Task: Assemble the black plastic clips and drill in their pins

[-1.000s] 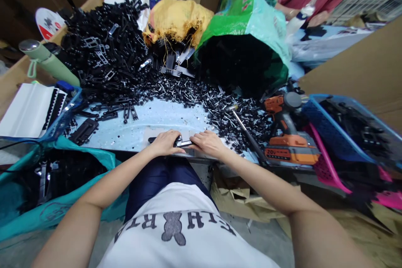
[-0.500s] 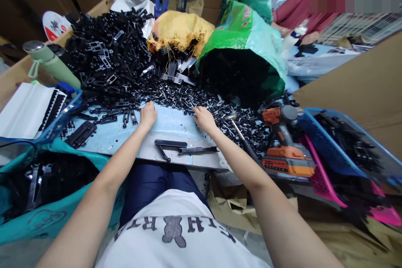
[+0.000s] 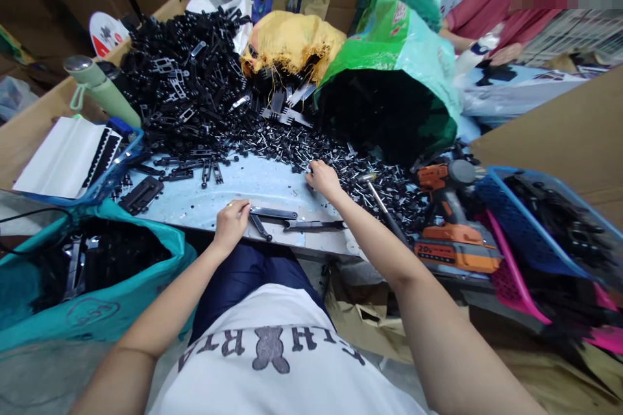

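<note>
A hinged black metal bracket (image 3: 285,219) lies near the front edge of the pale blue table (image 3: 253,185). My left hand (image 3: 230,223) rests at its left end, fingers curled over the tip. My right hand (image 3: 322,179) reaches farther back into a spread of small black rivets (image 3: 360,178), fingers bent down as if pinching; what it holds I cannot make out.
A big heap of black brackets (image 3: 185,87) fills the back left. A green sack (image 3: 389,84) and a yellow sack (image 3: 289,42) stand behind. An orange cordless drill (image 3: 445,220) lies right, beside a blue basket (image 3: 545,220). A teal bag (image 3: 92,272) hangs front left. Another person sits far right.
My left hand has come back from the bracket heap to the left end of the bracket on the table. My right hand stays among the rivets.
</note>
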Available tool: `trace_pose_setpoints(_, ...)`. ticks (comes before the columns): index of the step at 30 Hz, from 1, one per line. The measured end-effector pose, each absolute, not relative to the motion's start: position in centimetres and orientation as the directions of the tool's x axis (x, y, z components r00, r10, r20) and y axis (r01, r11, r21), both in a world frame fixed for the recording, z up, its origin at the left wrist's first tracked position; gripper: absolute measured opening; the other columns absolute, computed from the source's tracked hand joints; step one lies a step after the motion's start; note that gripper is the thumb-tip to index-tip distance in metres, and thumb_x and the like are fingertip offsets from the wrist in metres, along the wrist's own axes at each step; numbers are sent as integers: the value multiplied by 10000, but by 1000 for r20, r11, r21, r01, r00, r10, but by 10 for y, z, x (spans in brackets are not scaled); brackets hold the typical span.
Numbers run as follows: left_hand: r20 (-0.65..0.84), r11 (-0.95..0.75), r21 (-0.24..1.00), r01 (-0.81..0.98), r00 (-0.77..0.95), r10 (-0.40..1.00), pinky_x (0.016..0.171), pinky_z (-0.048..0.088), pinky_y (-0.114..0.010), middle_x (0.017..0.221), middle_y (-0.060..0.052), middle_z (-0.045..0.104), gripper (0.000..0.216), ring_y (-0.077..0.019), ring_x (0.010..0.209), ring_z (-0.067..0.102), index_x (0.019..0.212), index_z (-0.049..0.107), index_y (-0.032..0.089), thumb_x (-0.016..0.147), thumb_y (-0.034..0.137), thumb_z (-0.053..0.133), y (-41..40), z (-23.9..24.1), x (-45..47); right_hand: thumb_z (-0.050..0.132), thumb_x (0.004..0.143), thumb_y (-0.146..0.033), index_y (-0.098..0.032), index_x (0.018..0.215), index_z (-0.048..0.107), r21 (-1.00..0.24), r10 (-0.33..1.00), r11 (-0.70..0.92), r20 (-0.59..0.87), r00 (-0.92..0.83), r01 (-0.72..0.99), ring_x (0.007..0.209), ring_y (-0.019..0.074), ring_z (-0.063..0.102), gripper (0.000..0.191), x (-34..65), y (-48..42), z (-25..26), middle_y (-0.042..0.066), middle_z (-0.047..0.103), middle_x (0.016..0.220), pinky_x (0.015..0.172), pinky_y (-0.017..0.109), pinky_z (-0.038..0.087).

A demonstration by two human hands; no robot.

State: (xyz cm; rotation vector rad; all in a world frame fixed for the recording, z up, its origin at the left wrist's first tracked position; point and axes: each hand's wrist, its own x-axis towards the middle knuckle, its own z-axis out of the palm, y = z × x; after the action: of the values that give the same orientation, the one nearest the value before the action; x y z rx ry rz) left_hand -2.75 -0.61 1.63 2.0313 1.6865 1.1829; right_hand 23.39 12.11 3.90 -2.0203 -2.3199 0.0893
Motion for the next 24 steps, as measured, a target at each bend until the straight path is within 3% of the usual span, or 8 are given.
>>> trace_pose_setpoints(3,449,-434,373,820,251,858,766,500,-349,924,-127,682,251,-215,842,650,1027,623,133,891,215,429,-6,12,-26,426,833,-157,-142,1109,579,-259,965,246,152,-212,934,905,219,587,316,241,102,47,134,537,1143,794,323,450)
trace_pose_setpoints(6,431,-505,224,834,379,819,734,501,-366,928,-162,674,289,-230,824,647,1091,589,95,902,179,386,-4,4,-28,474,846,-218,-160,1069,608,-476,937,341,239,-254,811,871,192,603,267,243,77,57,99,614,1049,791,309,463)
trace_pose_setpoints(9,444,-565,178,806,446,777,737,503,-370,933,-161,671,304,-231,846,642,1129,563,92,902,156,372,-2,-1,-32,557,815,-293,-177,945,649,-671,933,333,132,-335,663,747,165,622,198,239,50,63,50,676,856,707,277,475)
trace_pose_setpoints(11,457,-588,177,789,463,759,755,502,-374,967,-164,664,317,-233,893,634,1156,546,96,901,145,364,-3,-2,-35,582,795,-292,-176,890,652,-737,919,281,23,-393,615,685,152,623,165,233,35,63,29,680,763,653,255,468)
trace_pose_setpoints(15,465,-596,201,777,460,756,799,493,-386,1043,-174,647,333,-240,964,618,1179,534,100,901,147,358,-4,-3,-36,600,783,-260,-166,845,621,-726,935,235,-11,-353,647,643,140,622,115,224,20,59,23,679,723,606,230,454)
trace_pose_setpoints(18,435,-589,215,779,463,772,826,481,-374,1063,-169,645,341,-232,986,612,1180,541,104,899,148,353,-6,-1,-36,556,828,-271,-176,868,623,-600,915,347,49,-400,721,692,153,638,122,222,14,55,42,691,777,643,243,461)
trace_pose_setpoints(21,429,-540,215,814,418,801,905,427,-418,1099,-165,635,333,-251,1056,581,1166,559,117,899,183,370,-7,3,-35,449,897,-277,-200,973,631,-484,839,509,93,-536,712,880,174,638,212,226,7,44,76,685,987,768,287,472)
trace_pose_setpoints(24,435,-557,209,804,433,789,1007,298,-511,1171,-152,603,332,-286,1170,499,1175,557,151,889,247,419,-8,7,-28,444,905,-338,-217,1148,576,-451,781,607,186,-596,655,1087,187,553,302,236,-1,27,90,598,1200,898,340,443)
